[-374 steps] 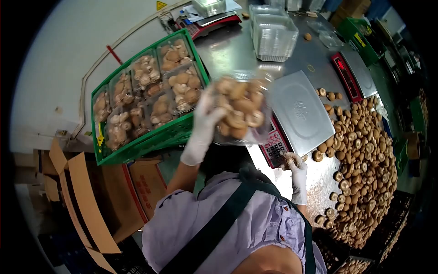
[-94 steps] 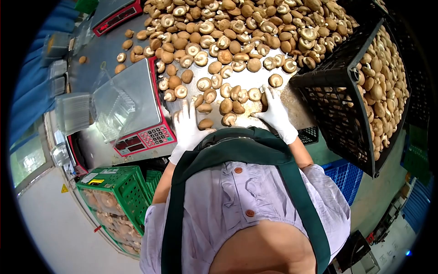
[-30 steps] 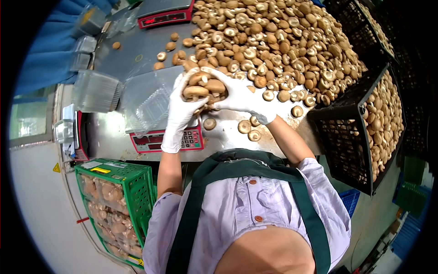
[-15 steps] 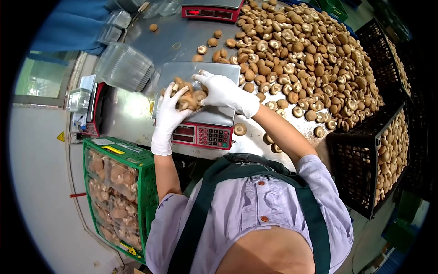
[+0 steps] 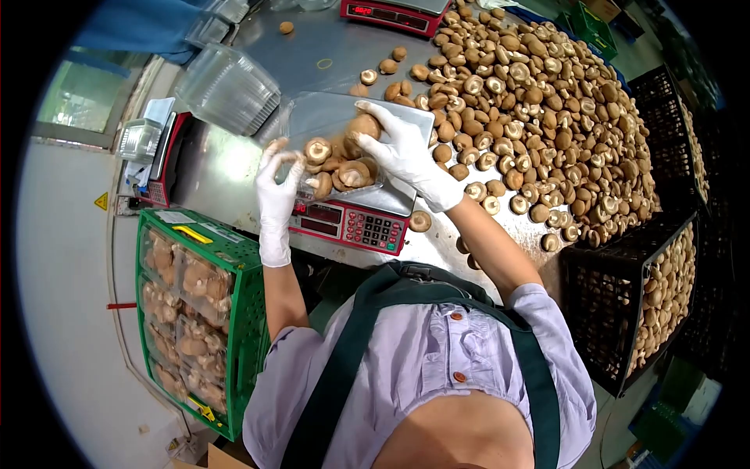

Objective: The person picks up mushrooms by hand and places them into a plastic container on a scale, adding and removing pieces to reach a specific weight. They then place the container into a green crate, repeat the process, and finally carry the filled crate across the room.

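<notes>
A clear plastic tray (image 5: 373, 187) of brown mushrooms (image 5: 354, 173) rests on the metal pan of a red scale (image 5: 348, 227). My left hand (image 5: 275, 191), in a white glove, is at the tray's left side, its thumb and fingers closed on the clear edge. At the tray's upper right, my gloved right hand (image 5: 406, 152) grips a brown mushroom (image 5: 362, 127) between thumb and fingers, just above the others. Motion blurs the mushrooms between the hands.
A large mushroom heap (image 5: 539, 117) covers the table's right side. Stacked clear trays (image 5: 230, 90) stand left of the scale. Another red scale (image 5: 391, 17) is at the back. A green crate (image 5: 250, 313) of packed trays and a black crate (image 5: 601, 305) flank me.
Both hands were cupped around the mushrooms in the tray. Now my left hand has drawn back to the tray's left edge, and my right hand has lifted one mushroom. The view has shifted slightly.
</notes>
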Action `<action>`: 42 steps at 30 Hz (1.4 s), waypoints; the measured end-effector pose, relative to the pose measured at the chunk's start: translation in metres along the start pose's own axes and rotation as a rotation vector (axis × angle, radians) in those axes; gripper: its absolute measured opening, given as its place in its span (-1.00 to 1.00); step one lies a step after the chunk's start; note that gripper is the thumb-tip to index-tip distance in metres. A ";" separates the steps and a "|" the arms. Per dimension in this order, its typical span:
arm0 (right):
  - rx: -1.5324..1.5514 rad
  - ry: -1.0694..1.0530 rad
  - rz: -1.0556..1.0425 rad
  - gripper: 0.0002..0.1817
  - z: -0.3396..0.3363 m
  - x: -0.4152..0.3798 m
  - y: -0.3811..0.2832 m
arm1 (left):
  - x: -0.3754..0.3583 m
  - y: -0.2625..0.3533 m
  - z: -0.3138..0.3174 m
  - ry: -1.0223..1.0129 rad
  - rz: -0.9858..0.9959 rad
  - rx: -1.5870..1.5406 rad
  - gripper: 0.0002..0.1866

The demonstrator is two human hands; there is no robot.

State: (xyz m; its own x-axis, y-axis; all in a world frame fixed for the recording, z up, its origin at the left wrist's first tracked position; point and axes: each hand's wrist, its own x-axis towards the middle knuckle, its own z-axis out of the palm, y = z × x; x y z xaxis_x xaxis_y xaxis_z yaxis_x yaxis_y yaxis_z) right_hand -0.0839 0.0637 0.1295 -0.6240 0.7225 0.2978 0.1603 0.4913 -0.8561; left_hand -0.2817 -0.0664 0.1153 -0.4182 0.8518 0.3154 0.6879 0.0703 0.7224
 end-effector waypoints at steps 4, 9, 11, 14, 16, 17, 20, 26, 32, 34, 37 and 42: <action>-0.535 -0.033 -0.162 -0.48 0.040 -0.001 0.041 | -0.006 -0.010 0.021 -0.062 0.004 0.252 -0.43; -0.159 0.200 -0.073 -0.53 0.012 -0.017 0.048 | -0.011 -0.005 0.039 -0.091 0.019 0.212 -0.55; -0.260 0.208 0.006 -0.55 -0.020 -0.044 0.056 | -0.011 -0.004 0.048 -0.064 0.017 0.206 -0.58; -0.347 0.101 0.344 -0.53 -0.066 -0.101 0.060 | -0.010 -0.009 0.058 0.099 -0.016 -0.245 -0.52; -0.499 -0.001 0.519 -0.44 -0.080 -0.150 0.062 | -0.008 -0.007 0.052 0.111 -0.047 -0.306 -0.50; -0.599 -0.019 0.461 -0.38 -0.076 -0.179 0.076 | -0.008 -0.009 0.049 0.144 -0.120 -0.349 -0.50; -0.805 -0.052 0.390 -0.21 -0.056 -0.236 0.077 | -0.004 -0.018 0.038 0.249 -0.340 -0.468 -0.50; -0.950 0.145 0.196 -0.49 -0.045 -0.269 0.109 | -0.005 -0.018 0.022 0.284 -0.456 -0.544 -0.53; -0.903 0.302 0.235 -0.54 -0.057 -0.278 0.100 | -0.015 -0.019 0.025 0.270 -0.498 -0.567 -0.58; -0.938 0.271 0.247 -0.56 -0.057 -0.287 0.100 | -0.019 -0.019 0.028 0.221 -0.528 -0.537 -0.58; -0.909 0.272 0.246 -0.60 -0.060 -0.296 0.109 | -0.019 -0.010 0.038 0.222 -0.549 -0.594 -0.57; -0.384 0.540 0.566 -0.55 -0.075 -0.276 0.112 | -0.017 -0.002 0.053 0.209 -0.488 -0.633 -0.61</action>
State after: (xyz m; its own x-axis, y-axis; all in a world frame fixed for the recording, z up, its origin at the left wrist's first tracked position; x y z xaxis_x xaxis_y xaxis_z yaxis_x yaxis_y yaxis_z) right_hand 0.1638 -0.0443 -0.0173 0.0600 0.9918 0.1131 0.6444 0.0481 -0.7632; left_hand -0.2446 -0.0535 0.0757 -0.7281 0.6828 -0.0608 -0.0377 0.0486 0.9981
